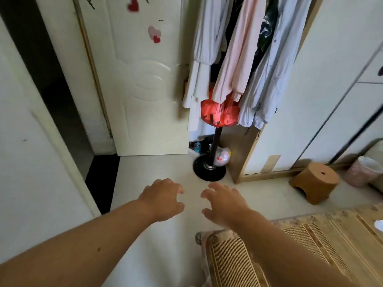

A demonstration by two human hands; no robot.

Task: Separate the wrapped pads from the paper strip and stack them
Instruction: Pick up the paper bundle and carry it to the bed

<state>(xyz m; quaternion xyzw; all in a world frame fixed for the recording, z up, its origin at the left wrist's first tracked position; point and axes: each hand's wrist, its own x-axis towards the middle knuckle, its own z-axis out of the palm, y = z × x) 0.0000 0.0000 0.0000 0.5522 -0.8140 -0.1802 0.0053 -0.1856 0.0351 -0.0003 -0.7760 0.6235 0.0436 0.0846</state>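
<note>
2 bare hands reach forward over a pale floor: left hand point(163, 198) and right hand point(222, 204), both with fingers spread and holding nothing. No wrapped pads or paper strip show anywhere. A woven mat point(290, 251) lies near right. Likely best first move: look down and find the strip.

A single wide-angle view from head height looks forward and steeply down across a pale floor point(157, 168), with straight edges bowed by the lens. Both bare forearms reach in from the near edge, the left hand point(163, 198) and right hand point(224, 204) ending near the centre, close to the camera. At the far side stand a white door point(143, 83) and a coat stand point(210, 162) hung with clothes. A woven mat point(306, 251) fills the near right corner, a brown stool point(315, 181) sits at far right.
</note>
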